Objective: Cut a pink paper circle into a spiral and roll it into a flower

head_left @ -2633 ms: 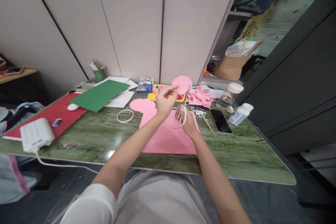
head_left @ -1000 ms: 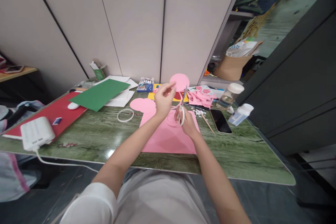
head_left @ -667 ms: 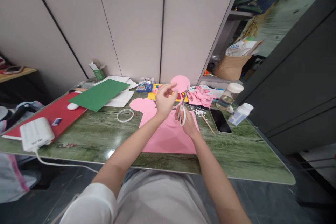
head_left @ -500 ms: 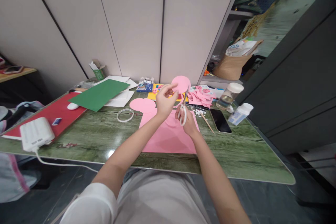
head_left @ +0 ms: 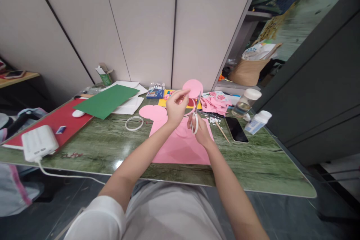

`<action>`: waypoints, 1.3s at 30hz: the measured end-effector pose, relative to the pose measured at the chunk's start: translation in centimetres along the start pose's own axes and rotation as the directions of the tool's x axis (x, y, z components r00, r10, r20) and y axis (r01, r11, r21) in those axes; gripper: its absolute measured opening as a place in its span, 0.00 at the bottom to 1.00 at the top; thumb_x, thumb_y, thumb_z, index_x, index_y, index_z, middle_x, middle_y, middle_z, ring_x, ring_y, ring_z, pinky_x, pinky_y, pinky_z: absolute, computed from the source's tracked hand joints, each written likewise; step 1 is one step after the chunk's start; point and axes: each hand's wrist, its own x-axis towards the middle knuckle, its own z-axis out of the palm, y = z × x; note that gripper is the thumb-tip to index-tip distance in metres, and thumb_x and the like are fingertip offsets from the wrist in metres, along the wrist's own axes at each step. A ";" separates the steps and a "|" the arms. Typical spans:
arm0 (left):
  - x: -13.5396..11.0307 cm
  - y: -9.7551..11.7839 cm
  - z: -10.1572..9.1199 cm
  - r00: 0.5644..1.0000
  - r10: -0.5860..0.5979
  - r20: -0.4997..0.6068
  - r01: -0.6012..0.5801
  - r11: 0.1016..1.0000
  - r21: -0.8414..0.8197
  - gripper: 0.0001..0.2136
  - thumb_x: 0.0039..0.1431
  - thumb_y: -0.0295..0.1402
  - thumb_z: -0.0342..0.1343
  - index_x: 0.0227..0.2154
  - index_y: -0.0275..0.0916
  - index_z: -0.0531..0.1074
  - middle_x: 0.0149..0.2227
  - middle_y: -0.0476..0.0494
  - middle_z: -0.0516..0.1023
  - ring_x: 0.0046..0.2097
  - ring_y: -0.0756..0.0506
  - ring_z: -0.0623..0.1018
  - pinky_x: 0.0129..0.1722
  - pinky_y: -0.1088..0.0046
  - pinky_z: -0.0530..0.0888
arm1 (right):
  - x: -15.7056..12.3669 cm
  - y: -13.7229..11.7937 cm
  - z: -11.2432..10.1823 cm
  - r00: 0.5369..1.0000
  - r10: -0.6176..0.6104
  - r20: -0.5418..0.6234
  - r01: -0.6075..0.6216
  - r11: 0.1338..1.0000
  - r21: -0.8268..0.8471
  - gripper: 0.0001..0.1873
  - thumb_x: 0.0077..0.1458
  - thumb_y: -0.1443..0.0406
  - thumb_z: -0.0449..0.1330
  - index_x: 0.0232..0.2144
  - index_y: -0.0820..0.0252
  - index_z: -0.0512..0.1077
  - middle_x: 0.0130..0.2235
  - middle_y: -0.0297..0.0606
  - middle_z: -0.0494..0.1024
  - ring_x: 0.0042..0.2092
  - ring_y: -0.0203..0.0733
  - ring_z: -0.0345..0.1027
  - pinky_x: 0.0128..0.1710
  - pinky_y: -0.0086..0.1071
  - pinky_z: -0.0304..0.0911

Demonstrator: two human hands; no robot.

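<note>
My left hand (head_left: pixel 177 107) pinches the edge of a round piece of pink paper (head_left: pixel 192 87), raised above the table. The fingers of my right hand (head_left: pixel 201 129) are wrapped round white-handled scissors (head_left: pixel 195 123). Their blades point up and meet the right edge of the pink round. A thin pink strip (head_left: pixel 191 110) curls down beneath it. Under both hands lies a large pink sheet (head_left: pixel 180 150). Left of it rest overlapping pink paper circles (head_left: pixel 152 113).
Pink scraps (head_left: pixel 215 104) are heaped behind my right hand. A black phone (head_left: pixel 236 129), a wooden stick (head_left: pixel 222 132) and two bottles stand or lie to the right. A white ring (head_left: pixel 134 123), green sheet (head_left: pixel 108 99) and white power bank (head_left: pixel 39 142) are on the left.
The pink round and my left hand have shifted slightly left and up. The scissors have turned a little against the edge, still in my right hand.
</note>
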 end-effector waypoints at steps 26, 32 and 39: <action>0.0 0.1 -0.1 1.000 0.014 0.024 -0.014 1.000 -0.005 0.07 0.51 0.30 0.57 0.33 0.37 0.77 0.36 0.42 0.77 0.38 0.50 0.75 0.38 0.74 0.72 | 0.1 0.6 0.0 1.000 -0.008 0.000 0.008 1.000 0.007 0.17 0.62 0.53 0.42 0.28 0.57 0.59 0.23 0.30 0.64 0.25 0.34 0.56 0.28 0.30 0.52; 0.0 0.0 -0.1 1.000 0.009 0.006 -0.009 1.000 -0.018 0.09 0.53 0.32 0.56 0.36 0.38 0.77 0.37 0.42 0.76 0.39 0.49 0.75 0.40 0.74 0.72 | 0.0 0.2 -0.1 1.000 -0.005 0.014 0.005 1.000 -0.002 0.17 0.62 0.54 0.42 0.27 0.57 0.59 0.23 0.30 0.64 0.25 0.34 0.57 0.27 0.30 0.52; 0.1 0.0 0.0 1.000 0.001 -0.023 -0.001 1.000 -0.001 0.12 0.50 0.33 0.60 0.39 0.40 0.75 0.38 0.43 0.74 0.32 0.53 0.71 0.35 0.77 0.71 | 0.1 -0.1 0.0 1.000 -0.003 0.024 0.003 1.000 -0.010 0.17 0.62 0.55 0.43 0.26 0.57 0.58 0.22 0.30 0.64 0.25 0.34 0.56 0.27 0.30 0.51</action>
